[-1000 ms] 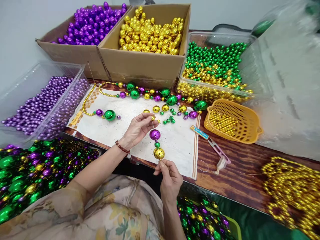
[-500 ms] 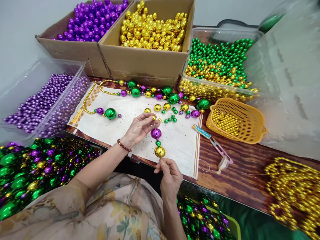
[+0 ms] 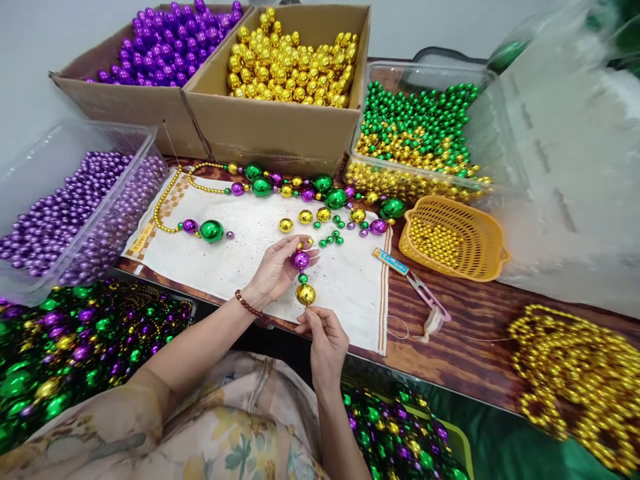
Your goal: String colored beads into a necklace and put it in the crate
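A short row of beads is held upright between my two hands: a shiny purple bead (image 3: 301,260), a small green bead (image 3: 303,279) and a large gold bead (image 3: 305,295). My left hand (image 3: 278,268), with a brown bead bracelet at its wrist, curls round the upper end, its fingers at the purple bead and small gold beads at the fingertips. My right hand (image 3: 327,343) pinches just below the large gold bead; what lies in that pinch is mostly hidden. Loose small green beads (image 3: 332,238) and gold beads (image 3: 305,217) lie beyond on the white cloth (image 3: 250,267).
A strung bead garland (image 3: 261,187) lines the cloth's far side. Boxes of purple beads (image 3: 175,47) and gold beads (image 3: 295,63) stand behind. A yellow basket (image 3: 483,247), thread snips (image 3: 423,290) and a heap of gold bead strands (image 3: 575,373) are to the right.
My left hand has slid down to the purple bead, and the thin needle above it no longer shows. Both hands keep the beads between them; the whole view has shifted slightly.
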Demonstrator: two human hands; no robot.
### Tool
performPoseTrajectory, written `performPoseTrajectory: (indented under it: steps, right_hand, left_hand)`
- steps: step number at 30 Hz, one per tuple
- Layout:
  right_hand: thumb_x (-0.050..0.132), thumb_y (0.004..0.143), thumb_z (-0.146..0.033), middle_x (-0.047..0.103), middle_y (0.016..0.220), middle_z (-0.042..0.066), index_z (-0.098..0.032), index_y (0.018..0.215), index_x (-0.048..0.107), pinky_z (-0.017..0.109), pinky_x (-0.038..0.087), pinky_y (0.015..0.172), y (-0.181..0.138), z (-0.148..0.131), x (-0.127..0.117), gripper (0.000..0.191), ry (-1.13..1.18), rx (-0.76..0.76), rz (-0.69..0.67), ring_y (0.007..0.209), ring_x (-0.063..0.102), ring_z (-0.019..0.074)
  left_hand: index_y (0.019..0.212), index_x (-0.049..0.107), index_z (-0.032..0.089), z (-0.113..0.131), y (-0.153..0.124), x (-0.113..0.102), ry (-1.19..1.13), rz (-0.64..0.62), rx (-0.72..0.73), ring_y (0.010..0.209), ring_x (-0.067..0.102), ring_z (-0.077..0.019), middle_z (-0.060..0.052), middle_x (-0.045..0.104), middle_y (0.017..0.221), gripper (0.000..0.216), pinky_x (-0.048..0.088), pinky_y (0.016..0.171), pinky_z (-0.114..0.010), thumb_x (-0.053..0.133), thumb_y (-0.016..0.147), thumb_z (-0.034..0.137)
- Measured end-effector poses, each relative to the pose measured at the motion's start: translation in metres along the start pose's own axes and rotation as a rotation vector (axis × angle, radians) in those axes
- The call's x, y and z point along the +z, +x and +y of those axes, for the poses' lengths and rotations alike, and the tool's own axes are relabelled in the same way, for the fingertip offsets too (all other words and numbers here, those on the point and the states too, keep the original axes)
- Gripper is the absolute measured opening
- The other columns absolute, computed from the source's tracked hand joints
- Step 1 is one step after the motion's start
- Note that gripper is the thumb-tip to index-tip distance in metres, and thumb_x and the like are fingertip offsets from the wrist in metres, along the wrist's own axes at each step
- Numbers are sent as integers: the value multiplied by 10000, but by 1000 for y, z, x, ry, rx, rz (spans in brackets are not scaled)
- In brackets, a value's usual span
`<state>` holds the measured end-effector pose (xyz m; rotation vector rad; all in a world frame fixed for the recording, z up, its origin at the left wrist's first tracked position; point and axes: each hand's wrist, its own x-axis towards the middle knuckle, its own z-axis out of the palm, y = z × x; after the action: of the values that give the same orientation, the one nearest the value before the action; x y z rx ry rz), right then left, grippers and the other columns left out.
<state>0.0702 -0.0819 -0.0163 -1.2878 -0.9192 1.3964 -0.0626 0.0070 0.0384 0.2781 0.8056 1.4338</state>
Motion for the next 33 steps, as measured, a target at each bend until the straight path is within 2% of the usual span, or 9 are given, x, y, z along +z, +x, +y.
performPoseTrajectory:
  steps: [3, 5, 9, 14, 18, 22, 28, 30, 33]
  right_hand:
    - [645, 881, -453, 665, 668, 0, -177, 795, 637, 248, 490, 550, 3, 3, 3, 290, -113, -43, 12, 508, 601, 128]
    - [622, 895, -460, 638, 645, -17, -184, 792, 638, 245, 475, 539, 5, 6, 3, 295, -211, -88, -5, 490, 573, 119]
    - [624, 888, -460, 639, 622, -16, -191, 843, 685, 258, 484, 564, 16, 0, -11, 280, -350, -131, -95, 530, 595, 139]
    - [720, 820, -470, 714, 782, 32, -166, 956, 729, 235, 456, 507, 54, -27, -40, 333, -125, -150, 123, 535, 604, 120]
    - [833, 693, -411, 632, 606, -16, -154, 859, 721, 192, 346, 411, 74, -39, -46, 325, 114, -159, 109, 446, 510, 89]
    - [838, 668, -387, 568, 511, -43, -150, 765, 670, 179, 334, 409, 73, -35, -39, 306, 169, -135, 133, 425, 472, 77]
    - [794, 652, -327, 573, 572, -80, -195, 750, 573, 180, 378, 396, 89, -36, -72, 276, 351, -207, 497, 427, 507, 84]
    - [809, 645, -337, 628, 685, -69, -196, 782, 584, 182, 398, 397, 91, -39, -80, 299, 416, -171, 451, 439, 520, 71]
    - [838, 648, -347, 673, 784, -33, -182, 853, 644, 175, 403, 427, 83, -37, -71, 327, 357, -64, 226, 495, 553, 65]
  left_hand:
    - [1068, 655, 173, -9, 1, 3, 16, 7, -59, 813, 721, -180, -34, 685, 905, 285, 584, 767, -336, 732, 852, 342]
    - [1139, 627, 211, -15, 2, 5, 88, 4, -50, 690, 692, -136, -21, 667, 908, 340, 554, 606, -254, 695, 875, 415]
    - [1170, 626, 206, -22, 10, 10, 301, -50, -17, 454, 500, -42, 11, 591, 817, 357, 314, 363, -154, 611, 919, 460]
    - [1258, 609, 200, -26, 17, 11, 765, -443, -37, 487, 492, -53, 1, 586, 806, 371, 379, 430, -186, 532, 967, 417]
    - [1322, 528, 216, -28, 15, 14, 942, -640, -151, 489, 508, -74, 11, 578, 776, 428, 406, 478, -216, 558, 954, 432]
    - [1173, 552, 220, -29, 14, 17, 1011, -687, -222, 467, 492, -69, 25, 556, 763, 313, 385, 463, -213, 530, 962, 449]
    - [884, 632, 182, -26, 23, 16, 1085, -758, -330, 450, 441, -64, 24, 545, 675, 205, 325, 425, -200, 558, 937, 365]
    - [901, 653, 179, -25, 30, 12, 1007, -752, -441, 418, 400, -54, 26, 544, 661, 243, 269, 389, -200, 578, 923, 409]
    - [918, 662, 189, -25, 39, 8, 853, -749, -587, 391, 375, -45, 17, 591, 680, 291, 213, 359, -198, 635, 880, 476]
